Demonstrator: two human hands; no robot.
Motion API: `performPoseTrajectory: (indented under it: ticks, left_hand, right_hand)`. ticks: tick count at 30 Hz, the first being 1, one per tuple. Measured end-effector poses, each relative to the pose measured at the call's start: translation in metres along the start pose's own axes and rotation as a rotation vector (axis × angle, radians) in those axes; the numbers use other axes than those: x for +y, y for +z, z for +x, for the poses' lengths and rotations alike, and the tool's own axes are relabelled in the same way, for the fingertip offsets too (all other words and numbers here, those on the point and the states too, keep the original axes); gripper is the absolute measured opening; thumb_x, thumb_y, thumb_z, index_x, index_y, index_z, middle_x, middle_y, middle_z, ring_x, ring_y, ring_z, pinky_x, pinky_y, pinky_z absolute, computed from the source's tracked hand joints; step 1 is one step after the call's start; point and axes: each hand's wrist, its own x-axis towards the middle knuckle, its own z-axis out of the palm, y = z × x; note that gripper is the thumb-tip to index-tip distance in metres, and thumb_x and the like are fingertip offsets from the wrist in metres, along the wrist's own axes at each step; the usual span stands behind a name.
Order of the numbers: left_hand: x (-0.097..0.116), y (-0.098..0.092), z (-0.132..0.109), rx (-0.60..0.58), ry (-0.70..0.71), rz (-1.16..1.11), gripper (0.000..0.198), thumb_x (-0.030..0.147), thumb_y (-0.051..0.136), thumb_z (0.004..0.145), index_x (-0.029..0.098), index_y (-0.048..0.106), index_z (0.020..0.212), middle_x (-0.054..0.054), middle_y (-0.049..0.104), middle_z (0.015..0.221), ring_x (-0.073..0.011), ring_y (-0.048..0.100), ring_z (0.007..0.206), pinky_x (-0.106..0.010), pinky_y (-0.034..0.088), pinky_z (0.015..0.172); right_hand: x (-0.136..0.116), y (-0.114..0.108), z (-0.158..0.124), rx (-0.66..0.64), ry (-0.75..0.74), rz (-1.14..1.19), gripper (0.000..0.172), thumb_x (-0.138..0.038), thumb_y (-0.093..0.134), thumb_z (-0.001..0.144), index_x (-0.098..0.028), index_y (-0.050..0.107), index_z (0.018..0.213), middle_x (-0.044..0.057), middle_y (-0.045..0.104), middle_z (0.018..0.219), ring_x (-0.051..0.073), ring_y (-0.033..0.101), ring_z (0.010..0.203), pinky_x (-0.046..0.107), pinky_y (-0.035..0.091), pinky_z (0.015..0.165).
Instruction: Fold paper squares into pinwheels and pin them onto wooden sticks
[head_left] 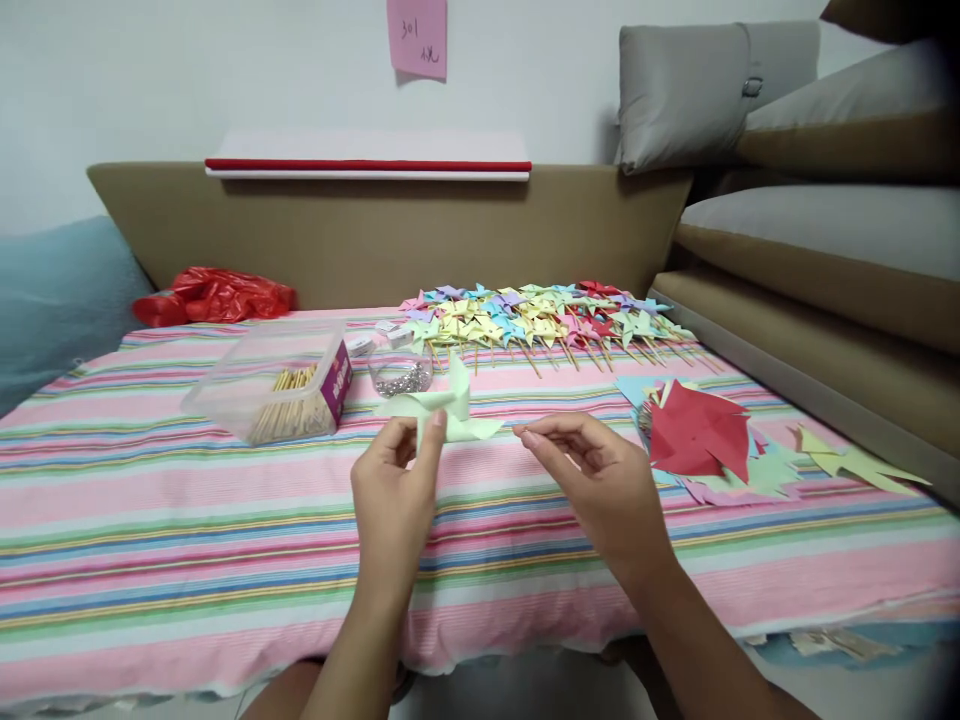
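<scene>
In the middle of the view, a pale green paper pinwheel [457,408] is pinched between the thumb and fingers of my left hand [397,480]. Its folded blades stick out above and to the right of my thumb. My right hand [604,485] is a short way to the right, thumb and forefinger pressed together at the tip. Whatever they pinch is too small to make out. Just beyond the pinwheel stands a clear round tub [403,378] of small metal pins. To its left, a clear plastic box [262,380] holds many thin wooden sticks [296,412].
Many finished pinwheels on sticks [540,320] lie at the back. Right of my right hand is a stack of paper pinwheel shapes, a red one [701,435] on top. A red plastic bag [217,297] lies back left; cushions [825,230] are piled along the right.
</scene>
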Motion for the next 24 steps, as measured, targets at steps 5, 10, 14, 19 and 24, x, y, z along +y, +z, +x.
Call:
performPoseTrajectory:
  ticks: [5,10,14,19,24]
  left_hand:
    - [0.004,0.008,-0.008,-0.144,0.032,-0.054,0.029,0.041,0.069,0.089,0.019,0.062,0.072,0.003,0.057,0.068,-0.0132,0.049,0.066,-0.024,0.038,0.063]
    - [0.006,0.013,-0.013,-0.239,-0.109,-0.239,0.029,0.043,0.072,0.087,0.019,0.064,0.073,0.002,0.060,0.069,-0.0133,0.053,0.068,-0.023,0.043,0.065]
    - [0.007,0.013,-0.014,-0.268,-0.156,-0.342,0.023,0.040,0.073,0.087,0.019,0.068,0.079,0.002,0.059,0.068,-0.0117,0.054,0.067,-0.022,0.044,0.064]
    - [0.006,0.013,-0.015,-0.272,-0.168,-0.371,0.020,0.038,0.074,0.087,0.019,0.069,0.080,0.003,0.059,0.068,-0.0112,0.055,0.067,-0.021,0.044,0.062]
    - [0.007,0.013,-0.016,-0.260,-0.164,-0.361,0.021,0.038,0.075,0.085,0.019,0.069,0.078,0.002,0.059,0.066,-0.0121,0.055,0.065,-0.023,0.044,0.062]
  right_hand:
    - [-0.019,0.017,0.000,-0.019,-0.179,-0.012,0.002,-0.026,0.072,0.087,-0.025,0.073,0.085,0.004,0.066,0.103,0.022,0.064,0.108,0.038,0.052,0.098]
    - [-0.006,0.022,0.004,-0.024,-0.195,-0.076,0.006,-0.027,0.067,0.091,-0.026,0.073,0.088,0.007,0.054,0.125,0.024,0.055,0.124,0.043,0.044,0.109]
    - [-0.004,0.018,0.005,-0.082,-0.189,-0.041,0.007,-0.027,0.067,0.091,-0.026,0.072,0.088,0.007,0.056,0.125,0.025,0.051,0.130,0.041,0.045,0.107]
    - [-0.004,0.013,0.007,-0.126,-0.169,-0.037,0.006,-0.027,0.068,0.091,-0.024,0.073,0.088,0.007,0.054,0.128,0.024,0.056,0.125,0.037,0.050,0.099]
    - [-0.001,0.009,0.008,-0.170,-0.194,-0.072,0.007,-0.029,0.068,0.091,-0.026,0.074,0.089,0.007,0.054,0.128,0.024,0.055,0.125,0.038,0.050,0.100]
